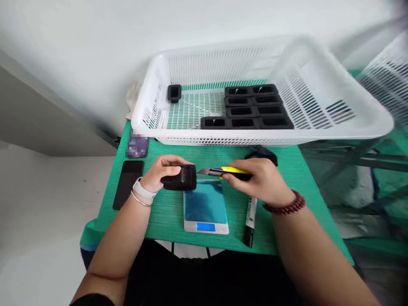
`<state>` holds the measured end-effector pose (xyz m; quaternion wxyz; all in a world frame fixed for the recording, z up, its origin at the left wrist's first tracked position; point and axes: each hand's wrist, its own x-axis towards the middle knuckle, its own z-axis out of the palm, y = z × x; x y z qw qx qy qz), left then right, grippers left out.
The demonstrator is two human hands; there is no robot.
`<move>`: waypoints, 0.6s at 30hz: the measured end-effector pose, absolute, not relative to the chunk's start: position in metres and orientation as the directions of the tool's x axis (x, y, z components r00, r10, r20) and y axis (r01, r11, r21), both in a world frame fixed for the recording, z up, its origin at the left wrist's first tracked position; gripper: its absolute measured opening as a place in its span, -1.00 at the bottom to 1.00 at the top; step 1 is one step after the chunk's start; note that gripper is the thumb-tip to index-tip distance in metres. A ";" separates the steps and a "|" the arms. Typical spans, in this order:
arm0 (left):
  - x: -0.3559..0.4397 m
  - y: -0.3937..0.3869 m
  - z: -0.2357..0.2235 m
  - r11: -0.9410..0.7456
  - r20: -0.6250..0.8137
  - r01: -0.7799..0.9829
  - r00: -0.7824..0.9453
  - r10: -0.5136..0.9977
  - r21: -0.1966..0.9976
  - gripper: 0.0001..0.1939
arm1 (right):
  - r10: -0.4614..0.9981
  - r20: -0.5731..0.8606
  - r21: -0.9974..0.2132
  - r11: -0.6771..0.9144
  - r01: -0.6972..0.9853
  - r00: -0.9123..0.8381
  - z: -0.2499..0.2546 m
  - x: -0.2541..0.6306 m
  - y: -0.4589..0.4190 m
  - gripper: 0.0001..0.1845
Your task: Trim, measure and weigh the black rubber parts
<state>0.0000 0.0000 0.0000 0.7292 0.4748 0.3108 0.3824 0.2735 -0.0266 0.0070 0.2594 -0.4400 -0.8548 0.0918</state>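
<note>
My left hand (165,171) is closed around a black molded part (185,177), held over the back left corner of a small digital scale (205,204). In my right hand (256,176) is a yellow and black utility knife (234,171). Its blade is out and points left, with the tip close to the edge of the black part; I cannot tell whether they touch. The scale has a shiny blue plate and a lit display. Beneath my right hand lies a black and white marker (250,223).
Behind the hands stands a white plastic basket (229,137) holding several black molded parts (244,123). Two phones (129,182) lie at the left. A crumpled black item (264,154) sits beyond my right hand. Green cloth (165,216) covers the table.
</note>
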 end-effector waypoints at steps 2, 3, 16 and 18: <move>0.000 -0.001 0.001 0.253 -0.104 -0.252 0.487 0.867 0.934 -0.70 | 0.797 0.382 -0.359 0.595 0.719 -0.468 0.006 0.275 -0.026 -0.70; 0.000 -0.001 0.001 0.252 -0.109 -0.248 0.474 0.873 0.936 -0.70 | 0.797 0.391 -0.354 0.592 0.724 -0.461 0.006 0.275 -0.026 -0.71; 0.002 0.001 0.000 0.346 -0.228 -0.217 0.434 0.872 0.913 -0.68 | 0.820 0.368 -0.328 0.556 0.764 -0.439 0.000 0.276 -0.023 -0.65; 0.002 0.001 0.000 0.362 -0.247 -0.201 0.439 0.864 0.910 -0.68 | 0.834 0.388 -0.342 0.525 0.779 -0.392 -0.001 0.276 -0.023 -0.65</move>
